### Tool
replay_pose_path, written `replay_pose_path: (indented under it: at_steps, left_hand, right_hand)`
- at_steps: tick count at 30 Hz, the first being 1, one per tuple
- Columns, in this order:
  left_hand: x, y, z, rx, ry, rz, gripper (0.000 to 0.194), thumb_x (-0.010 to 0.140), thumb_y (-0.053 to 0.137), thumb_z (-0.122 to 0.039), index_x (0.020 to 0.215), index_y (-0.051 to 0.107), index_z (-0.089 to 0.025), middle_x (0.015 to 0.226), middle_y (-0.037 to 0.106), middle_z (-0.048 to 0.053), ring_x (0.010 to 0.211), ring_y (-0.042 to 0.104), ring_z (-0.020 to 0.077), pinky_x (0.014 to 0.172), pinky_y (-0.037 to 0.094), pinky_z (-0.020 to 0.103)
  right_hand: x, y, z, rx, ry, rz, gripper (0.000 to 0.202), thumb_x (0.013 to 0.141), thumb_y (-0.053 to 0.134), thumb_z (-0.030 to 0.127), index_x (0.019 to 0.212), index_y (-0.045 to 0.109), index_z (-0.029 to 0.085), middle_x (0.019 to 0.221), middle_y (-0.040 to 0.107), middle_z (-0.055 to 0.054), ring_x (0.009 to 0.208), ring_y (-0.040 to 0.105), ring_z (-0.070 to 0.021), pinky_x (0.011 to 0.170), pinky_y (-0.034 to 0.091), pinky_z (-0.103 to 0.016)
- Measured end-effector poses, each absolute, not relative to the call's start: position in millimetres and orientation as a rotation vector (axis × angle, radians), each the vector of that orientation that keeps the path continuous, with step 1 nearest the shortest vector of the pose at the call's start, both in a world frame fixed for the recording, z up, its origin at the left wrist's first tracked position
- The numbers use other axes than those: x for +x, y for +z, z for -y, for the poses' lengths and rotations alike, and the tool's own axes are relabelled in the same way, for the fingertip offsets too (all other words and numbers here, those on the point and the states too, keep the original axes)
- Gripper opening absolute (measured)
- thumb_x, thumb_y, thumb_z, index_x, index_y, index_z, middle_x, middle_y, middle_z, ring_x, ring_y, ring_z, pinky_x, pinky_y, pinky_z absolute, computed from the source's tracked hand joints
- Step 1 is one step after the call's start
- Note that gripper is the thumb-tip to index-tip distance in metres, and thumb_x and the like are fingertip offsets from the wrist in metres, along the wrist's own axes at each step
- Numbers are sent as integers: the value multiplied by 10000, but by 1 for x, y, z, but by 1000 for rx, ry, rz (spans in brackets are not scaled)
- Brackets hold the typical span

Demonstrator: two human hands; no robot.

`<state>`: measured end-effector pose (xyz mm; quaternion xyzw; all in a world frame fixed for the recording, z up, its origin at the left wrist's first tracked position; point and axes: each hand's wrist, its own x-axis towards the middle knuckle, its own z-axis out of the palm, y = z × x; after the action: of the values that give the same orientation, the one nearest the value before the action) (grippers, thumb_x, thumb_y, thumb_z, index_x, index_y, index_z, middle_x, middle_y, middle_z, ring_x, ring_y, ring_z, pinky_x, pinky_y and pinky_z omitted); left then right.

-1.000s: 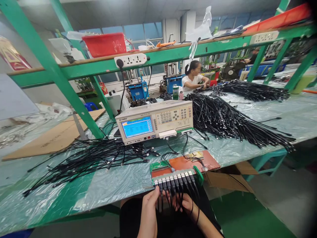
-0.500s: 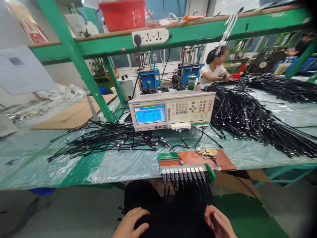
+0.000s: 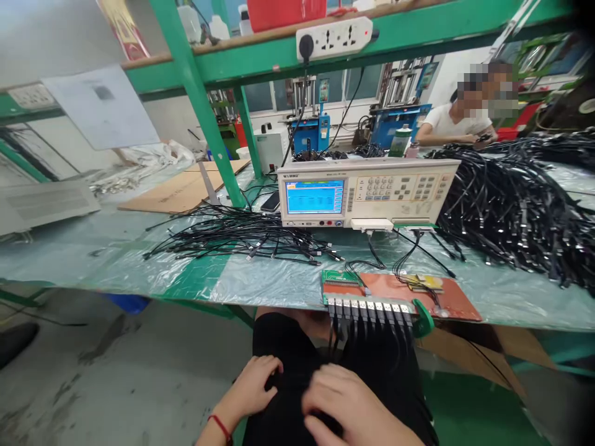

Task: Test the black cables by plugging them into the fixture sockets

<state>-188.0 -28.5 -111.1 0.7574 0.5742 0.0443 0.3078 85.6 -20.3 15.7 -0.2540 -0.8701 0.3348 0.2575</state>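
Observation:
My left hand (image 3: 257,385) rests on my left thigh, fingers apart and slightly curled, with nothing in it. Over my lap, close beside it, is my right hand (image 3: 344,402), its fingers loosely bent and spread, holding nothing visible. In front of them, at the table's edge, a row of black cable plugs (image 3: 369,313) sits in a red-brown board (image 3: 453,297), their cables hanging down toward my lap. Behind the board stands a white tester (image 3: 362,198) with a lit blue screen, wired to the board.
Black cables (image 3: 232,235) lie left of the tester; a large cable pile (image 3: 511,210) is on the right. A flat cardboard sheet (image 3: 171,189) lies back left. Green shelf posts (image 3: 204,118) rise behind. Across the table sits a person in a white shirt (image 3: 449,127).
The view has turned left, so the table things appear further right. My right hand has moved inward, nearer my left hand. The person across the table now holds their head differently.

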Motion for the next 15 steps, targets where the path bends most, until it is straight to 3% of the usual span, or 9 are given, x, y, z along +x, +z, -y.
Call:
replay_pose_path:
  at_steps: [3, 7, 10, 13, 15]
  left_hand:
    - [-192, -113, 30, 1989, 135, -1451, 356, 756, 527, -135, 1067, 669, -238, 1138, 685, 66, 1063, 609, 267, 1004, 455, 394]
    - [-200, -107, 36, 1892, 198, -1416, 498, 769, 503, -128, 1240, 625, -235, 1392, 588, 87, 1241, 555, 262, 1061, 434, 350]
    - [-202, -90, 41, 1892, 75, -1512, 454, 766, 500, -117, 1184, 639, -228, 1284, 655, 90, 1182, 594, 276, 1003, 456, 348]
    - [-204, -62, 44, 1968, 29, -1619, 335, 762, 480, -93, 1009, 658, -233, 1053, 715, 65, 1006, 650, 274, 857, 475, 335]
    - [-207, -37, 44, 2069, 82, -1685, 292, 785, 446, -76, 924, 649, -233, 937, 703, 47, 889, 646, 256, 794, 455, 336]
  right_hand:
    - [36, 17, 3, -760, 835, 2623, 164, 923, 602, 321, 1000, 661, 190, 986, 676, -73, 926, 600, -229, 870, 464, -348]
    - [-9, -17, -10, -1020, 649, 2914, 392, 859, 638, 343, 1161, 655, 94, 1140, 660, -200, 1083, 603, -373, 940, 486, -514]
    - [-25, -34, -13, -1114, 744, 3098, 528, 845, 635, 371, 1289, 601, 87, 1135, 679, -231, 1010, 665, -420, 828, 542, -559]
    - [-29, -35, -13, -1087, 850, 3134, 568, 827, 655, 365, 1320, 575, 94, 1051, 717, -220, 906, 712, -410, 696, 579, -482]
    - [-29, -30, -14, -1048, 803, 3099, 487, 842, 653, 347, 1258, 612, 97, 1022, 725, -214, 878, 722, -396, 671, 574, -440]
